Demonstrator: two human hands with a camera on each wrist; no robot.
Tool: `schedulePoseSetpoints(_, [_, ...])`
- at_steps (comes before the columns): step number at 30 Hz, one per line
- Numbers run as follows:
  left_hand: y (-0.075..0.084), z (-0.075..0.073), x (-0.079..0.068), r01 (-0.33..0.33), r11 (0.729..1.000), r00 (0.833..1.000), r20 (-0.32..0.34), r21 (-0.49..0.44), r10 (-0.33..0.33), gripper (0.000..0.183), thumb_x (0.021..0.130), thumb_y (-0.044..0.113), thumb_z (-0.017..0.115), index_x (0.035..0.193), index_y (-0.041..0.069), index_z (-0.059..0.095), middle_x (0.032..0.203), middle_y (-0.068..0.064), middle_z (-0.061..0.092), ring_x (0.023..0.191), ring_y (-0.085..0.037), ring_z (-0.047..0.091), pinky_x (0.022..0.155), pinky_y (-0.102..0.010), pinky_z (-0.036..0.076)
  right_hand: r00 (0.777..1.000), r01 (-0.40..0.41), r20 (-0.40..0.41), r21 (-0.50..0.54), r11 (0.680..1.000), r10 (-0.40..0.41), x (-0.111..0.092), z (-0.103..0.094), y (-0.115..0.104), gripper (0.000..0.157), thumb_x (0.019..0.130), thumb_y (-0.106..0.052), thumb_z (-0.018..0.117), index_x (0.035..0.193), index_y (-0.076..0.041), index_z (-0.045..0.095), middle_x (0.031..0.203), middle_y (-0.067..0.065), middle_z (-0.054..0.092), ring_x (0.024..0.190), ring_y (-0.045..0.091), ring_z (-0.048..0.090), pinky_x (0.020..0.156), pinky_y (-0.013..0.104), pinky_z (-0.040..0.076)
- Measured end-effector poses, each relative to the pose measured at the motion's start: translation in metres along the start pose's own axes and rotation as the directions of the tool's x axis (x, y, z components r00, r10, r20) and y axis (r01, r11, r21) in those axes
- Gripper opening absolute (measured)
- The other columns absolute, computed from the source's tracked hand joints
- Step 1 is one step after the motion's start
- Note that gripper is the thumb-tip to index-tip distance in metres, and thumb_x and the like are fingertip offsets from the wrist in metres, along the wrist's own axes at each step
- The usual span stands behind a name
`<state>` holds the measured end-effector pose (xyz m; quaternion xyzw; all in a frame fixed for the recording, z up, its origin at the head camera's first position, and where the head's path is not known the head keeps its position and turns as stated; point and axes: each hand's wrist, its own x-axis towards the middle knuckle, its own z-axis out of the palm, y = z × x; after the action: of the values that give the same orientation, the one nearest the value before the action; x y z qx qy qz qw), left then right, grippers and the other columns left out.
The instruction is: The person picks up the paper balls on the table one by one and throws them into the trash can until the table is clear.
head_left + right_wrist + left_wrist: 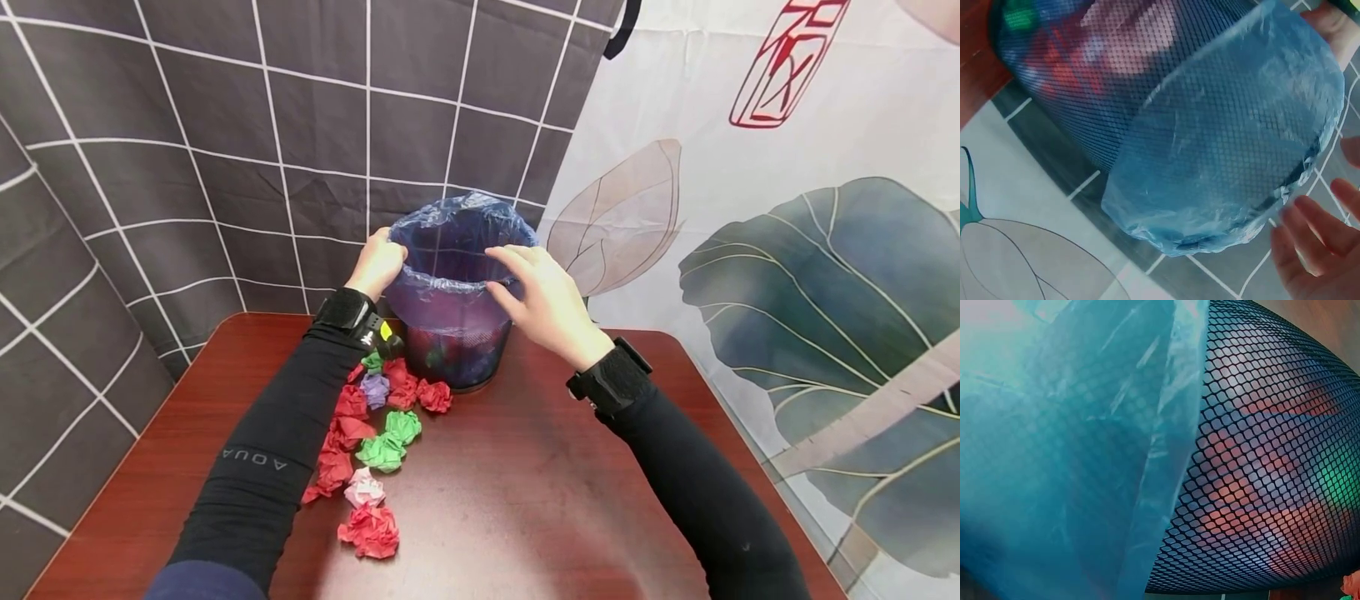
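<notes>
A black mesh wastebasket (457, 358) stands on the table, its rim covered by a blue plastic bag (442, 304) folded down over the outside. My left hand (377, 265) grips the left side of the bagged rim, thumb over the edge. At the right side, my right hand (551, 304) is held by the rim with its fingers spread and nothing in them. The right wrist view shows those fingers (1313, 228) close to the bag's edge; whether they touch it I cannot tell. Through the mesh (1260, 469), crumpled paper in red, green and pale colours shows inside.
Crumpled paper balls lie in front of the basket and along my left forearm: red (369, 531), green (382, 452), purple (375, 390) and pale pink (364, 487). The reddish wooden table (540, 500) meets a grey grid-patterned cloth (315, 125) behind and a leaf-printed cloth (645, 83) at the right.
</notes>
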<state>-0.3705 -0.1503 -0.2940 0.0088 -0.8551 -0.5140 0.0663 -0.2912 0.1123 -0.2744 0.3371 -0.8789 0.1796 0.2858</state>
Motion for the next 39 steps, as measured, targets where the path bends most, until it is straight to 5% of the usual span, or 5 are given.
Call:
schedulePoseSetpoints(8, [0.007, 0.000, 0.001, -0.001, 1.000, 1.000, 0.005, 0.009, 0.001, 0.056, 0.087, 0.005, 0.045, 0.142, -0.006, 0.047, 0.144, -0.024, 0.052, 0.129, -0.036, 0.049, 0.113, -0.045, 0.037, 0.965, 0.221, -0.134, -0.032, 0.975, -0.224, -0.024, 0.001, -0.014, 0.031, 0.091, -0.010, 0.065, 0.121, -0.008, 0.068, 0.118, 0.008, 0.066, 0.106, 0.028, 0.056, 0.095, 0.041, 0.045])
schedulePoseSetpoints(15, [0.012, -0.003, 0.005, -0.017, 1.000, 1.000, 0.000, 0.019, 0.017, 0.057, 0.087, 0.005, 0.045, 0.143, -0.006, 0.047, 0.144, -0.024, 0.052, 0.129, -0.036, 0.049, 0.113, -0.045, 0.037, 0.935, 0.348, 0.067, 0.005, 0.937, -0.348, -0.056, 0.025, -0.048, 0.030, 0.092, -0.018, 0.062, 0.121, -0.013, 0.069, 0.117, 0.002, 0.067, 0.105, 0.020, 0.059, 0.091, 0.037, 0.047])
schedulePoseSetpoints(22, [0.009, -0.006, 0.000, 0.006, 1.000, 1.000, 0.008, 0.022, -0.006, 0.058, 0.089, 0.006, 0.045, 0.145, -0.007, 0.044, 0.148, -0.025, 0.049, 0.136, -0.038, 0.045, 0.116, -0.046, 0.034, 0.820, 0.526, 0.257, 0.013, 0.850, -0.511, -0.099, 0.061, -0.082, 0.036, 0.090, -0.029, 0.065, 0.124, -0.019, 0.065, 0.121, -0.002, 0.065, 0.111, 0.016, 0.058, 0.089, 0.033, 0.045])
schedulePoseSetpoints(30, [0.009, -0.007, 0.003, 0.004, 1.000, 1.000, 0.019, 0.019, -0.004, 0.059, 0.088, 0.005, 0.044, 0.145, -0.008, 0.042, 0.149, -0.025, 0.047, 0.136, -0.038, 0.044, 0.116, -0.047, 0.033, 0.749, 0.584, 0.348, 0.056, 0.810, -0.564, -0.128, 0.077, -0.099, 0.035, 0.097, -0.037, 0.057, 0.128, -0.023, 0.064, 0.127, -0.005, 0.062, 0.114, 0.011, 0.057, 0.088, 0.027, 0.043])
schedulePoseSetpoints(39, [0.004, 0.000, -0.006, 0.009, 1.000, 0.999, 0.037, 0.024, -0.010, 0.058, 0.089, 0.006, 0.044, 0.145, -0.008, 0.042, 0.149, -0.025, 0.047, 0.135, -0.039, 0.044, 0.117, -0.048, 0.033, 0.707, 0.557, 0.427, 0.155, 0.816, -0.564, -0.150, 0.089, -0.118, 0.039, 0.101, -0.044, 0.048, 0.135, -0.026, 0.059, 0.138, -0.006, 0.057, 0.120, 0.008, 0.051, 0.089, 0.024, 0.040])
